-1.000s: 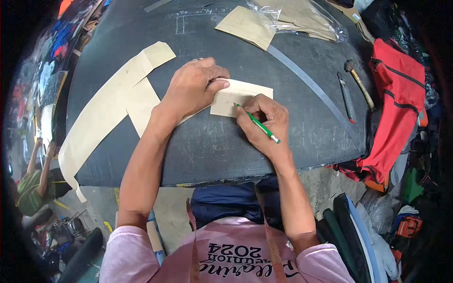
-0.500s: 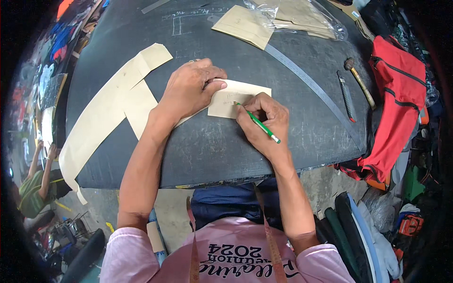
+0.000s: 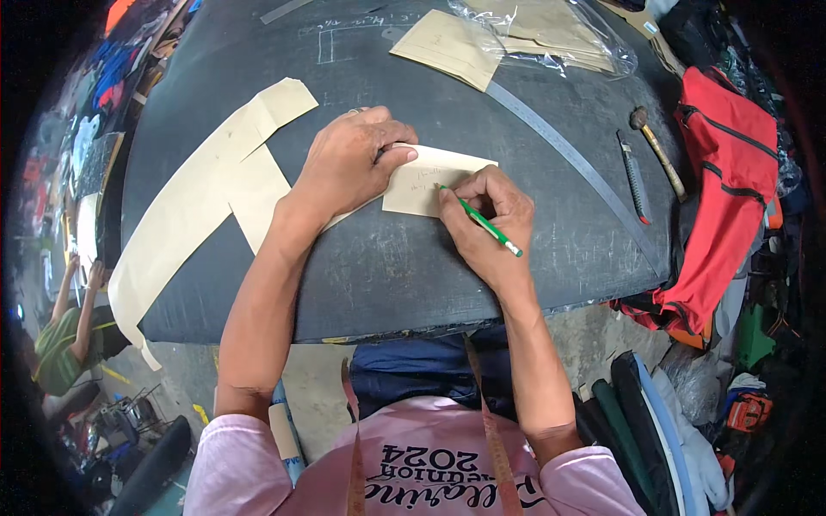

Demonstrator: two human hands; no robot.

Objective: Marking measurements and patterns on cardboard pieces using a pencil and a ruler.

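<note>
A small cream-coloured piece of pattern paper [image 3: 406,200] lies on the dark table, with faint pencil writing on it. My left hand [image 3: 348,162] grips its left end, the thumb on top and the fingers bent at the upper edge. Between the thumb and fingers of my right hand [image 3: 499,215] is a green pencil [image 3: 493,229], slanted, its tip on the paper and its pale end toward me. Left of my left forearm spreads a large cut paper pattern [image 3: 194,202], curved and overhanging the near table edge. My left hand and forearm hide how the papers meet.
A metal ruler [image 3: 559,142] runs under a folded paper [image 3: 447,47] beside a clear plastic bag [image 3: 559,39]. To the right lie a utility knife [image 3: 632,181], a hammer [image 3: 658,150] and a red zippered bag [image 3: 731,172]. Another person [image 3: 64,335] is at far left.
My right hand and the pencil have shifted slightly to the right along the paper, and the writing there is a little longer. My left hand keeps its hold.
</note>
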